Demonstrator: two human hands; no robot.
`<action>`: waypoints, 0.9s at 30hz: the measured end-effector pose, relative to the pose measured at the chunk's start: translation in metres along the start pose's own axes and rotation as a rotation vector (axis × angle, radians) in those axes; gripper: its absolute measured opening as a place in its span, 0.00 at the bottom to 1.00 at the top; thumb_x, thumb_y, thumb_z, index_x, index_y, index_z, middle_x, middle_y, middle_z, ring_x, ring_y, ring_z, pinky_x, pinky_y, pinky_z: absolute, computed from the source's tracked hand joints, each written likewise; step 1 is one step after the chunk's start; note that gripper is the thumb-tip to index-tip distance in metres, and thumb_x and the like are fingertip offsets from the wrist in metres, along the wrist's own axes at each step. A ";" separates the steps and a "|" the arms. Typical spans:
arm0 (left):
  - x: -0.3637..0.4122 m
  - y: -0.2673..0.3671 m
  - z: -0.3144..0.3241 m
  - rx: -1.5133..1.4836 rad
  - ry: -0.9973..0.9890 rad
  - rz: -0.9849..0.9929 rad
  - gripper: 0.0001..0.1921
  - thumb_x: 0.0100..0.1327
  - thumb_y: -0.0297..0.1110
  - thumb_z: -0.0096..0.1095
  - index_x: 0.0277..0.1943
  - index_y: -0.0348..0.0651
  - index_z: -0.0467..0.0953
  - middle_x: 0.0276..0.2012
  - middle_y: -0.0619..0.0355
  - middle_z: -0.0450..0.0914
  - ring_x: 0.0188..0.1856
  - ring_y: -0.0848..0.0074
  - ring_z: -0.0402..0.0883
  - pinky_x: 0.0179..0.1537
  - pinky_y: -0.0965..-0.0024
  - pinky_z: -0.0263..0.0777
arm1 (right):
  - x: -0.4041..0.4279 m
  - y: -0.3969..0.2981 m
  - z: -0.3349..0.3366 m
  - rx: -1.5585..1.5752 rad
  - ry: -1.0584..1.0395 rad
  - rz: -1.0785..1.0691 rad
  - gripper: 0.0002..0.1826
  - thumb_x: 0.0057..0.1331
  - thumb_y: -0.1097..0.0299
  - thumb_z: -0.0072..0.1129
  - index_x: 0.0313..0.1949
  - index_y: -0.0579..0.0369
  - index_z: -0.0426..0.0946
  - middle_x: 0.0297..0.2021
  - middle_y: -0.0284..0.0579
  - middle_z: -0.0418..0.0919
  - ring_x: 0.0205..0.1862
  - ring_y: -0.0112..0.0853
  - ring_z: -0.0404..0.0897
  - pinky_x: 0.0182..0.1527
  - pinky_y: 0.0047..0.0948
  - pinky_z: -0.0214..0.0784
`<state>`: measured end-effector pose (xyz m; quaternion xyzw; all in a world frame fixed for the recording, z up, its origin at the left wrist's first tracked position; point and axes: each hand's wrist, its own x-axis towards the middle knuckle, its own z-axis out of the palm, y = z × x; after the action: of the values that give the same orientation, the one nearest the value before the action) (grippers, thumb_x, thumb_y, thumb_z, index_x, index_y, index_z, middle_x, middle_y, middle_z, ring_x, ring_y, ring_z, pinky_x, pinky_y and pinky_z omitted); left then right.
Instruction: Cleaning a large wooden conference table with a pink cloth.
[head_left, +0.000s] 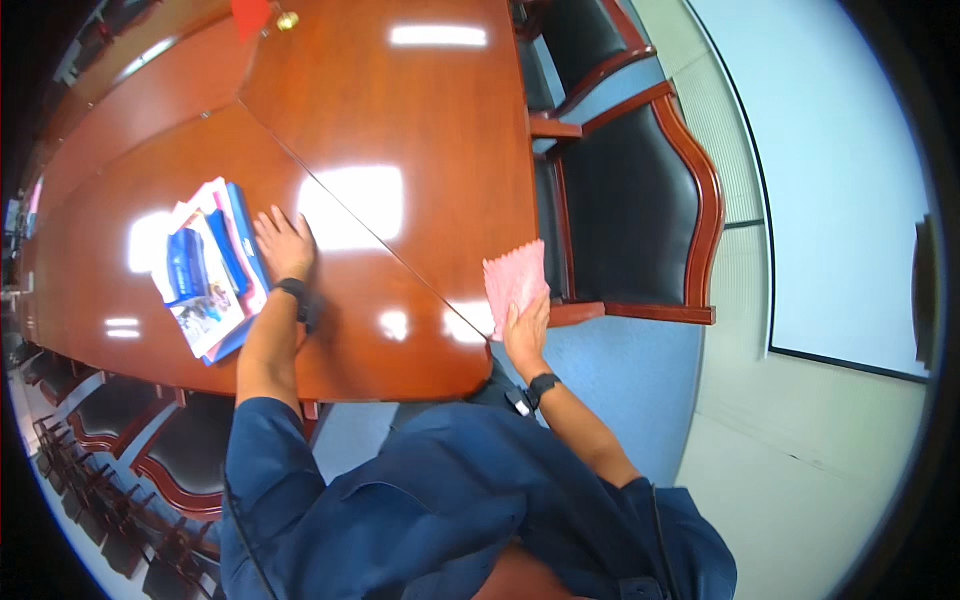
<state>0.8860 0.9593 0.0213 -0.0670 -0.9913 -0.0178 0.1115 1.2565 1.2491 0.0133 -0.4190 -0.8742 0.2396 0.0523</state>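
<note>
My right hand (527, 330) holds a pink cloth (516, 281) with a scalloped edge at the right rim of the polished wooden table (420, 97). The cloth lies partly over that rim. My left hand (285, 241) rests on the tabletop with its fingers spread, holding nothing. Just left of it lies a slanted pile of papers (214, 319) and a blue folder (247, 240). A blue packet-like item (186, 264) sits on top of the papers; what it is I cannot tell.
Black leather chairs with wooden frames stand along the right side (630, 210) and the near left side (191, 442). A red flag-like piece (250, 16) on a gold base (286, 20) stands at the far end. A white screen (832, 187) hangs on the right wall.
</note>
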 end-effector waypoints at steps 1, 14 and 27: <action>-0.008 0.012 -0.020 0.046 -0.044 -0.041 0.36 0.76 0.52 0.41 0.72 0.27 0.59 0.72 0.30 0.59 0.75 0.43 0.56 0.75 0.47 0.49 | -0.006 0.002 0.007 -0.041 0.000 -0.016 0.45 0.73 0.52 0.51 0.74 0.74 0.42 0.74 0.75 0.45 0.75 0.62 0.49 0.76 0.50 0.44; -0.268 0.201 -0.072 -0.762 -0.367 0.566 0.35 0.72 0.52 0.52 0.71 0.33 0.63 0.74 0.36 0.56 0.78 0.44 0.49 0.77 0.47 0.42 | -0.059 -0.031 -0.053 -0.027 -0.367 -0.704 0.32 0.64 0.62 0.58 0.67 0.57 0.68 0.67 0.62 0.66 0.71 0.58 0.61 0.73 0.59 0.46; -0.319 0.217 -0.078 -0.286 -0.157 0.610 0.47 0.70 0.63 0.47 0.73 0.23 0.53 0.75 0.33 0.52 0.77 0.38 0.47 0.75 0.41 0.38 | -0.157 0.367 -0.191 0.045 0.025 -0.055 0.20 0.66 0.61 0.60 0.47 0.68 0.79 0.37 0.65 0.84 0.41 0.57 0.84 0.47 0.49 0.77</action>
<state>1.2405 1.1297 0.0306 -0.3765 -0.9187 -0.1171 0.0245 1.6727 1.3979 0.0290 -0.3963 -0.8791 0.2525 0.0791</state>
